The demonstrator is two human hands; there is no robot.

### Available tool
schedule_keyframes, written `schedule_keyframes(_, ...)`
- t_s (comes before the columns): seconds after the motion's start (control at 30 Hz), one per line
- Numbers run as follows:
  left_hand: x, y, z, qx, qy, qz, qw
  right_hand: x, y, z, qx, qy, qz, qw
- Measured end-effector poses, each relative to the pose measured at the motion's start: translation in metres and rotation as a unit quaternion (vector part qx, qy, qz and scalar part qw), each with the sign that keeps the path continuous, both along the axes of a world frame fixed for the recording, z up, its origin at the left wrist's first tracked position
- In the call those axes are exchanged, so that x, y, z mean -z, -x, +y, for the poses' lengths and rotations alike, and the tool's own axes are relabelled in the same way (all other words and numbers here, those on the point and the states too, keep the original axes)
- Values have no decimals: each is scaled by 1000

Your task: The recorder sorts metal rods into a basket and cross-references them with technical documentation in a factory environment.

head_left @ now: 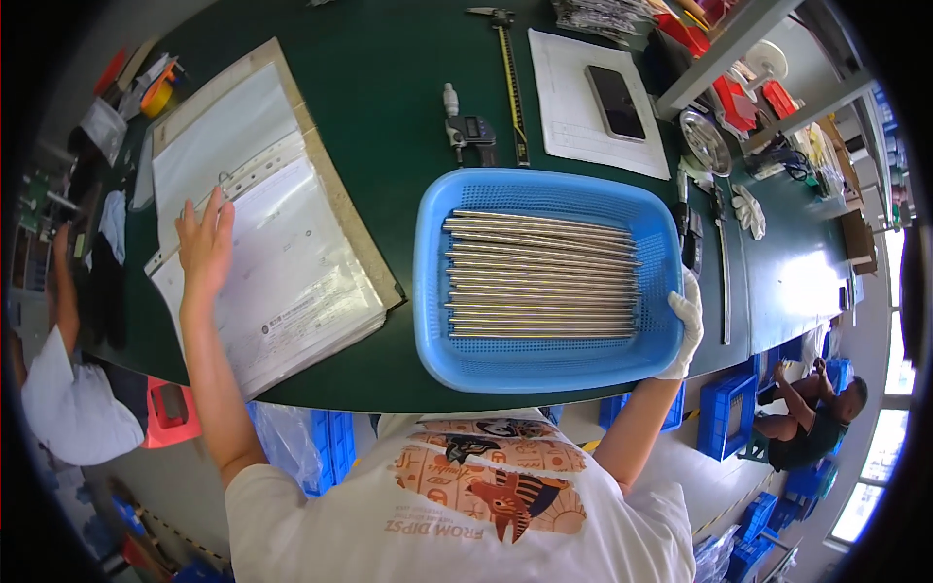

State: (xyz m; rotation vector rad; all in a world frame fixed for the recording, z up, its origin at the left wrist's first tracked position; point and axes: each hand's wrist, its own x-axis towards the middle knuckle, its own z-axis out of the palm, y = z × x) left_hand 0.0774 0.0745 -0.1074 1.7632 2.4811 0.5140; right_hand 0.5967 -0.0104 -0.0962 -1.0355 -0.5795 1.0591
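My bare left hand point(206, 243) is over an opened ring binder point(282, 253) of plastic-sleeved sheets, its fingers stretched out and apart. The binder lies tilted on the green table, left of a blue plastic basket point(428, 282). Several thin metal rods point(539, 277) lie side by side across the basket. My right hand point(688, 325), in a white glove, grips the basket's right rim, thumb over the edge and the other fingers partly hidden behind the wall.
Behind the basket lie a digital micrometer point(469, 128), a caliper point(510, 92) and a phone point(615, 103) on white paper point(573, 68). More measuring tools and a white glove point(748, 212) lie to the right. Other people point(821, 413) sit at both sides, near blue crates point(727, 413).
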Motion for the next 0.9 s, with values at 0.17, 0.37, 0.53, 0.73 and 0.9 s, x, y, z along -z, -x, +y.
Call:
schedule_keyframes(0.17, 19, -17, 7, -34, 55, 123, 990, 4, -10, -1, 4, 8, 9, 1000)
schedule_keyframes(0.37, 24, -14, 7, -40, 48, 151, 987, 2, -4, 2, 7, 17, 23, 1000)
schedule_keyframes(0.53, 35, 15, -2, 32, -21, 122, 992, 0, -3, 0, -13, 32, -28, 999)
schedule_keyframes(0.73, -15, 1, -32, -6, -278, -349, 895, -6, -12, -6, -34, 45, -83, 995)
schedule_keyframes(0.9, -9, 18, -94, -71, -245, -353, 900, -23, -22, -1, 8, 137, -343, 929)
